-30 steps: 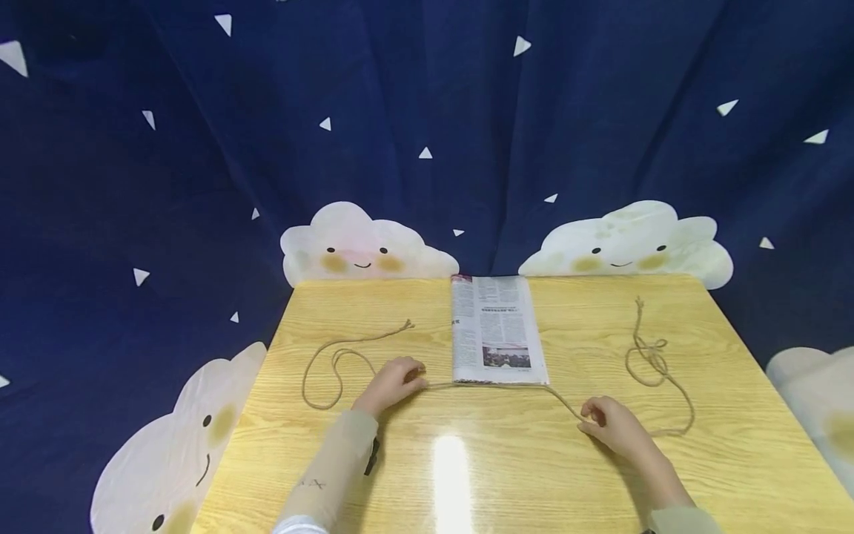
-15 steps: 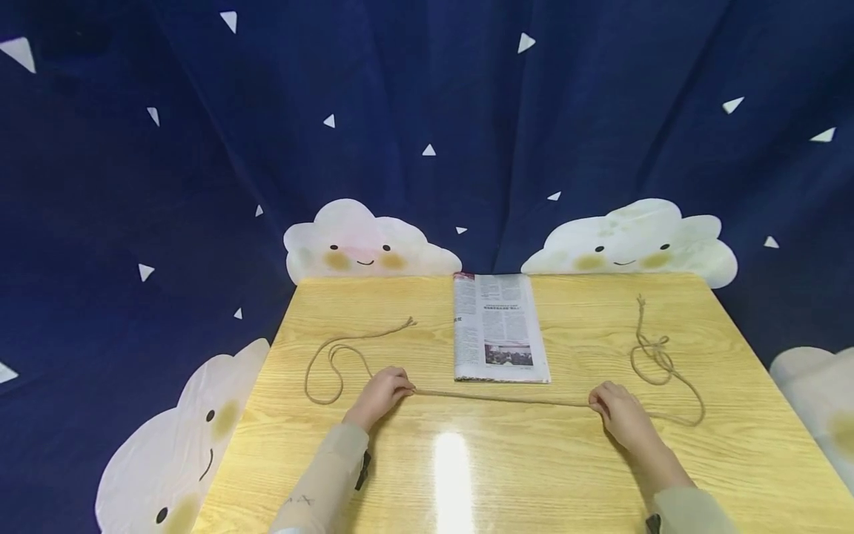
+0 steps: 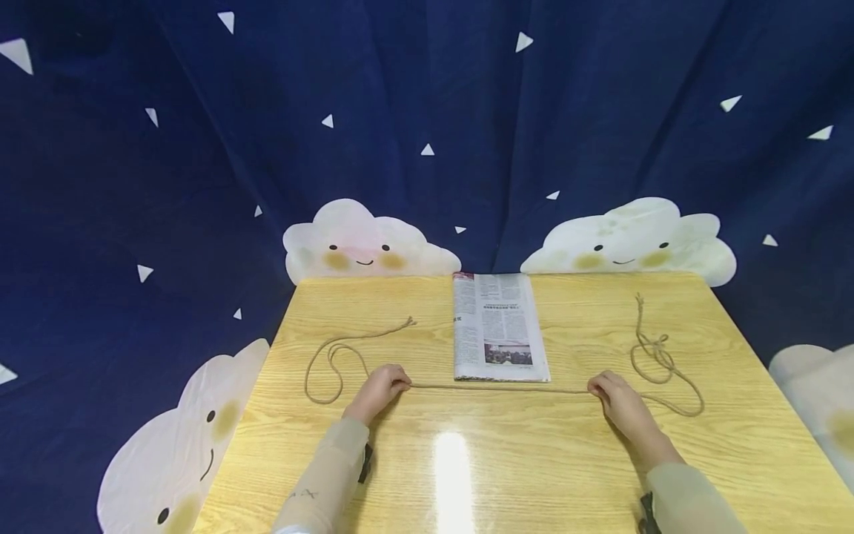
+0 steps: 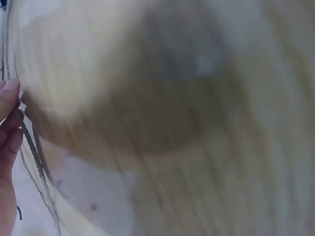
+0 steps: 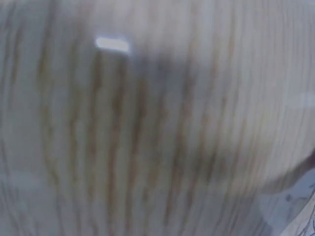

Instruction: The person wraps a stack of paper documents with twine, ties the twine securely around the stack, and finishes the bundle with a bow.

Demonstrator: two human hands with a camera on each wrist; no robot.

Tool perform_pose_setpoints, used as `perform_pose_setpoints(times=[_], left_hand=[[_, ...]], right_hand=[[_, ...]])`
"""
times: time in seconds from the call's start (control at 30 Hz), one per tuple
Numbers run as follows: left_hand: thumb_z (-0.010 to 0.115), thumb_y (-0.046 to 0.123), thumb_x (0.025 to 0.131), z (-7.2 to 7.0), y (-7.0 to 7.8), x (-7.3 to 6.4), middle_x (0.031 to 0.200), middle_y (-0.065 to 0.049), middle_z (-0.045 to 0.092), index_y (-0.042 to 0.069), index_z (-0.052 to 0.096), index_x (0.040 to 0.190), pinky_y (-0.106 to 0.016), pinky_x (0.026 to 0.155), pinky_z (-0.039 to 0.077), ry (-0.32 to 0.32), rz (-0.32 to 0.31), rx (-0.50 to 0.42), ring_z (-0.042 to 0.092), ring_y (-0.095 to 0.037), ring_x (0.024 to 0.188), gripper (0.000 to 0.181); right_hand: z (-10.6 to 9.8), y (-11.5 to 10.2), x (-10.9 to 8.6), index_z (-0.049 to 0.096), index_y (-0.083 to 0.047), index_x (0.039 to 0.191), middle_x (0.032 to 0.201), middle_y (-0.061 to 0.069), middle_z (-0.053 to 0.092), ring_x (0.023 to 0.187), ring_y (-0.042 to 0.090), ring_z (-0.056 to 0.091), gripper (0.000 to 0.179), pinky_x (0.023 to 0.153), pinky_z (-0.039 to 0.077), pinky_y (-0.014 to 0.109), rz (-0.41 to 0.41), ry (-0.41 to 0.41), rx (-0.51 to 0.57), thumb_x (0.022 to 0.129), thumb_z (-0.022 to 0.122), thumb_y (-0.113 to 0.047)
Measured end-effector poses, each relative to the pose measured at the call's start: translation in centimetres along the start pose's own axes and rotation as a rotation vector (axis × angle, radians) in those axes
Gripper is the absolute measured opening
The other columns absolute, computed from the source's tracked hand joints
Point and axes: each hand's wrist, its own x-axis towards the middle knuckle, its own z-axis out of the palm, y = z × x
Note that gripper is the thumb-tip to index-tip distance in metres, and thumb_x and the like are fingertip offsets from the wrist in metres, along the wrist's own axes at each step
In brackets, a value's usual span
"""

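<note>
A thin tan rope [image 3: 497, 389] runs straight between the two hands, just in front of the near edge of a folded newspaper [image 3: 500, 326]. My left hand [image 3: 382, 389] pinches it to the left of the paper. In the left wrist view, thumb and fingers [image 4: 9, 98] close on the rope [image 4: 37, 152] at the left edge. My right hand [image 3: 620, 400] pinches the rope to the right of the paper. The right wrist view shows mostly table, with only a dark sliver at its right edge.
Loose rope lies in a loop on the left of the wooden table [image 3: 520, 460] and in a tangle on the right. A dark blue curtain [image 3: 427, 89] with white clouds hangs behind the table.
The slack in the rope between the hands has been pulled straight. My right hand moved away to the right, then slightly toward the newspaper; my left hand shifted slightly left.
</note>
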Motion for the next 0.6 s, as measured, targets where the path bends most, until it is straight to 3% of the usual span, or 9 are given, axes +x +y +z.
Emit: perform_pose_setpoints(times=[0.27, 0.6], left_hand=[[0.063, 0.002, 0.082, 0.1, -0.2, 0.7, 0.085, -0.002, 0.060, 0.004, 0.071, 0.087, -0.022, 0.074, 0.051, 0.033, 0.005, 0.012, 0.058, -0.015, 0.081, 0.010], [0.061, -0.002, 0.084, 0.4, 0.3, 1.4, 0.088, -0.003, 0.058, 0.003, 0.072, 0.091, -0.027, 0.076, 0.052, 0.002, -0.050, -0.038, 0.057, -0.018, 0.084, 0.014]], right_hand=[[0.1, 0.9, 0.2, 0.062, -0.002, 0.082, 0.079, 0.005, 0.056, 0.075, 0.024, 0.055, 0.015, 0.062, 0.051, 0.037, 0.054, 0.050, -0.001, 0.074, 0.067, 0.009], [-0.6, 0.9, 0.3, 0.063, 0.002, 0.090, 0.089, 0.011, 0.056, 0.085, 0.031, 0.052, 0.011, 0.070, 0.049, 0.045, 0.224, -0.056, 0.054, 0.082, 0.059, 0.008]])
